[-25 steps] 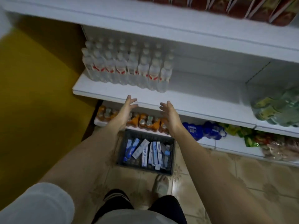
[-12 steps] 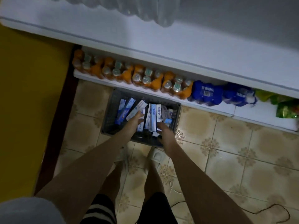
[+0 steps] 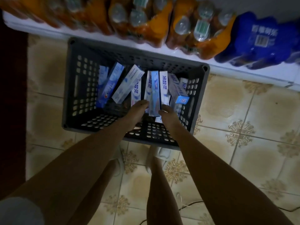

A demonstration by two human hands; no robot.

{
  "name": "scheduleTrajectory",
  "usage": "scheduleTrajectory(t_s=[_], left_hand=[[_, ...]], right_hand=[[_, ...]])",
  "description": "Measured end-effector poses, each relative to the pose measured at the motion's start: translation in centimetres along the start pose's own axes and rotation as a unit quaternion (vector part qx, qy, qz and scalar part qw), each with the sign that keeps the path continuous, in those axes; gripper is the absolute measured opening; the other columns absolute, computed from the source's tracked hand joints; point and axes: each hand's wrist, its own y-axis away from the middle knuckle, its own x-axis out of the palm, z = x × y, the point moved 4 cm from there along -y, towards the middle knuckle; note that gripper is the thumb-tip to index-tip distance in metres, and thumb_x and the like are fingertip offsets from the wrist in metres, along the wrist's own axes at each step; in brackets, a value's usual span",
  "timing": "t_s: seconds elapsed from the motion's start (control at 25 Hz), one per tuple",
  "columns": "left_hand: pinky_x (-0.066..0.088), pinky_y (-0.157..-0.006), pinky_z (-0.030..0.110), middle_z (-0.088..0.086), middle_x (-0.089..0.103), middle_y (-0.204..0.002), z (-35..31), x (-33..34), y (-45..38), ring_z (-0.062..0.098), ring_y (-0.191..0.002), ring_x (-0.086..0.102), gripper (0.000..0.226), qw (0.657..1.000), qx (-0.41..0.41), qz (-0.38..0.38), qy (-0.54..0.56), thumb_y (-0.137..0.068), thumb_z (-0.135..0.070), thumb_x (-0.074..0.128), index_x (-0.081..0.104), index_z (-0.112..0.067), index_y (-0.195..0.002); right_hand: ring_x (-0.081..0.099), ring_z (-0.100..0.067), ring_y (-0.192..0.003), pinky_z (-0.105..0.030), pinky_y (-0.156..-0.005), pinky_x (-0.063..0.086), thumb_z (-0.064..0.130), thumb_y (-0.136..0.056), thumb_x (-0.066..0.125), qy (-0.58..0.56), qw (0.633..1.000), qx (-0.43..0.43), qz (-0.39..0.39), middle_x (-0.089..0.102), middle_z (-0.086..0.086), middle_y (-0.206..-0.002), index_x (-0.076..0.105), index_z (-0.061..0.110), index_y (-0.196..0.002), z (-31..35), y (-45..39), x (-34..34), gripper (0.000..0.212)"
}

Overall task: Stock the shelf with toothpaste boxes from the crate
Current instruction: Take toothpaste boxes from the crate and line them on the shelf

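Reaching into crate (image 3: 81, 88), both hands (image 3: 138, 111) (image 3: 168, 114) bracket upright toothpaste boxes (image 3: 154, 91); grip closure unclear; loose squeeze could spill boxes.

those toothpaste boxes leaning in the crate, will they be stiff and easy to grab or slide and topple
The toothpaste boxes look like thin glossy card, so probably light, fairly stiff, perhaps slick. They lean loosely in the crate, so pulling one may topple its neighbours. The left hand and right hand flank the middle bunch, which should steady it.
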Motion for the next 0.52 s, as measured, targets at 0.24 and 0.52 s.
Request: scheduleTrajectory(t_s=[0.24, 0.52], left_hand=[[0.049, -0.086, 0.038, 0.0, 0.055, -0.136, 2.3, 1.5, -6.7, 0.019, -0.115, 0.056, 0.044, 1.0, -0.001, 0.011, 0.023, -0.098, -0.034, 0.054, 0.045, -0.029, -0.14], [0.057, -0.068, 0.034, 0.013, 0.067, -0.118, 3.8, 0.2, -6.9, 0.027, -0.104, 0.067, 0.037, 0.997, 0.005, 0.026, 0.076, -0.093, -0.019, 0.065, 0.056, -0.016, -0.129]], right_hand=[[0.061, -0.023, -0.098, -0.025, -0.072, 0.053, -0.001, -0.097, 0.041, -0.003, 0.999, -0.044, -0.014, 0.063, -0.007, -0.11, 0.055, 0.004, -0.129, -3.1, -5.3, 1.8, 0.036], [0.053, -0.023, -0.111, -0.014, -0.075, 0.049, -0.012, -0.084, 0.038, 0.011, 0.998, -0.064, 0.023, 0.04, -0.011, -0.133, 0.048, 0.001, -0.137, -4.5, -4.0, 6.1, 0.055]])
